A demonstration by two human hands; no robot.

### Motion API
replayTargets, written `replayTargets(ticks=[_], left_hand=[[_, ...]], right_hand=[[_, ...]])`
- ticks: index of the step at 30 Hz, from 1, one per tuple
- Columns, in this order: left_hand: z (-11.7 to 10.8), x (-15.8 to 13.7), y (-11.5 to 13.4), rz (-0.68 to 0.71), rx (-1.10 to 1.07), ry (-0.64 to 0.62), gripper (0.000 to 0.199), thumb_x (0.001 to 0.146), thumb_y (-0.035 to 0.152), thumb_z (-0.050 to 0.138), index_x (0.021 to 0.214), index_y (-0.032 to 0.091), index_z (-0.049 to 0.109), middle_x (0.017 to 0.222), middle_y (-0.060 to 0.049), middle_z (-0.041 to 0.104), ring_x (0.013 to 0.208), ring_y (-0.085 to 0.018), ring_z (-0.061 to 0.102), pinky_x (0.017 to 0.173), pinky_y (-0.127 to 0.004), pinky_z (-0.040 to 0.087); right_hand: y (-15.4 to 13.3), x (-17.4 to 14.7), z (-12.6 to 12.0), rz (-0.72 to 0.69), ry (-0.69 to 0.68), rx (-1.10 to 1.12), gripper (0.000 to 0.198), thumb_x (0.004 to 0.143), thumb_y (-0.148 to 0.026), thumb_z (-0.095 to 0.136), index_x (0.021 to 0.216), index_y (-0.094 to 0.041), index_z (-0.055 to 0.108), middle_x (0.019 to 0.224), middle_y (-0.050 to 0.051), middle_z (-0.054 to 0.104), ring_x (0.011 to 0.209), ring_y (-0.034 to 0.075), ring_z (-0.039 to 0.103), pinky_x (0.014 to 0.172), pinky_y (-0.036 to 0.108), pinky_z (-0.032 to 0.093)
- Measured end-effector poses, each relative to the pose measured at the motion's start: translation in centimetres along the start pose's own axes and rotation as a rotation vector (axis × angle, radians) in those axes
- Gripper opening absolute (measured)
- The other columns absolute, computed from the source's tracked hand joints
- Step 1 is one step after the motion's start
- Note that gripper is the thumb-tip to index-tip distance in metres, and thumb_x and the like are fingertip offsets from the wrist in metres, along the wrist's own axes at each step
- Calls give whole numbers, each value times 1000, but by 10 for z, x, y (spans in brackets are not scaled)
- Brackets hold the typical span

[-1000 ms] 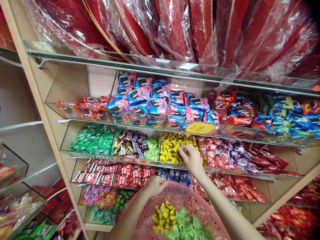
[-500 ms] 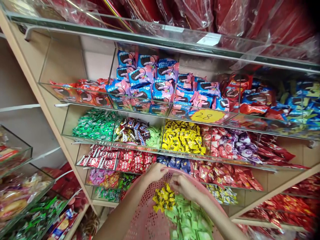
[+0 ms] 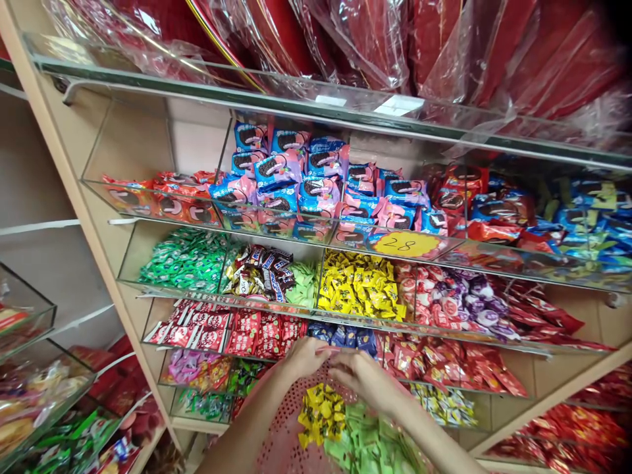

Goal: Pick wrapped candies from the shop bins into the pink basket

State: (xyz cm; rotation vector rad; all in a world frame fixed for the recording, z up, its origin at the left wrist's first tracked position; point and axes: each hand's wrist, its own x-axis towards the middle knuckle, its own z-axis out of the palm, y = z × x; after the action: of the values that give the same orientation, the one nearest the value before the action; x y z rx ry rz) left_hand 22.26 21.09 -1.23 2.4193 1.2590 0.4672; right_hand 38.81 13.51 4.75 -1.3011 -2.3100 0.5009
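My left hand [image 3: 307, 357] is at the far rim of a pink perforated plastic basket [image 3: 284, 415], its fingers closed over the edge. Close beside it, my right hand [image 3: 358, 370] hangs over the inside of the basket. Its fingers stretch toward the left hand, the thumb lies apart below them, and nothing shows in its grasp. Under the hands, a small heap of yellow-wrapped candies [image 3: 322, 415] lies in the basket. Flat light-green packets [image 3: 375, 444] fill the part nearer to me. My forearms cover some of the basket's sides.
Glass-fronted shelves face me. Yellow-wrapped candies [image 3: 363, 286] and green-wrapped sweets [image 3: 185, 260] fill bins on one tier, with blue-pink cookie packs [image 3: 279, 168] above. A yellow price tag [image 3: 407, 243] reads 28. Dark blue packets [image 3: 345, 337] sit just beyond the hands. Glass edges run across every tier.
My right hand has moved left, from above the yellow candies toward my left hand, and its curled fingers have straightened. The view has tilted up, so shelves and basket appear lower.
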Motion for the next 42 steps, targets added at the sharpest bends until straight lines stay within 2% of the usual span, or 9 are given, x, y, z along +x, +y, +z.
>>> replayTargets(ticks=[3, 8, 17, 22, 26, 32, 38, 40, 42], left_hand=[[1, 1, -1, -19, -4, -3, 35, 89, 42, 38, 84, 24, 68, 86, -3, 73, 73, -18, 63, 56, -26, 27], [3, 0, -1, -19, 17, 26, 36, 88, 43, 39, 75, 22, 65, 77, -3, 71, 70, -17, 62, 55, -26, 25], [4, 0, -2, -19, 10, 57, 34, 87, 43, 38, 70, 22, 60, 72, -3, 69, 65, -15, 59, 54, -25, 24], [5, 0, -4, -12, 7, 54, 35, 87, 43, 38, 73, 22, 61, 73, -3, 69, 66, -15, 59, 53, -26, 23], [5, 0, -4, -14, 20, 44, 35, 88, 44, 38, 75, 23, 63, 76, -3, 71, 68, -16, 61, 53, -27, 23], [3, 0, -4, -15, 15, 33, 37, 88, 43, 38, 76, 22, 65, 75, -3, 70, 68, -16, 61, 54, -26, 26], [4, 2, -4, -13, 8, 30, 37, 88, 46, 38, 80, 24, 68, 78, -3, 72, 71, -18, 62, 55, -26, 27], [4, 2, -3, -14, 0, 25, 36, 87, 46, 40, 81, 24, 68, 81, -3, 72, 73, -19, 64, 55, -26, 26], [3, 2, -2, -18, -3, 11, 34, 87, 44, 41, 81, 24, 68, 82, -3, 73, 74, -19, 64, 53, -27, 25]], right_hand=[[-26, 17, -37, -105, 103, 19, 28, 93, -33, 45, 83, -21, 68, 81, 4, 68, 76, 16, 61, 70, 26, 44], [-27, 59, -72, -31, 439, -24, 23, 87, -33, 49, 80, -19, 66, 77, 3, 67, 67, 15, 58, 65, 26, 42], [-19, 108, -68, 257, 589, -117, 23, 80, -37, 58, 65, -20, 62, 60, 1, 64, 57, 15, 56, 54, 24, 32], [-14, 117, -63, 269, 626, -82, 25, 78, -36, 56, 60, -20, 61, 58, 2, 63, 54, 15, 54, 53, 25, 33], [-10, 121, -65, 265, 649, 65, 26, 74, -35, 56, 56, -18, 59, 54, 1, 60, 52, 13, 51, 53, 24, 34], [-20, 108, -79, 172, 670, 308, 32, 70, -45, 61, 56, -16, 57, 49, -2, 51, 47, 10, 40, 50, 24, 33], [-45, 53, -81, 19, 685, 436, 33, 75, -48, 64, 72, -16, 63, 62, 0, 56, 55, 11, 45, 52, 23, 37], [-45, 29, -70, 8, 581, 446, 29, 78, -45, 63, 74, -16, 64, 62, -1, 56, 56, 11, 45, 53, 23, 37], [-37, 7, -51, 31, 399, 476, 27, 81, -43, 61, 74, -17, 63, 61, -2, 53, 55, 10, 43, 53, 23, 36]])
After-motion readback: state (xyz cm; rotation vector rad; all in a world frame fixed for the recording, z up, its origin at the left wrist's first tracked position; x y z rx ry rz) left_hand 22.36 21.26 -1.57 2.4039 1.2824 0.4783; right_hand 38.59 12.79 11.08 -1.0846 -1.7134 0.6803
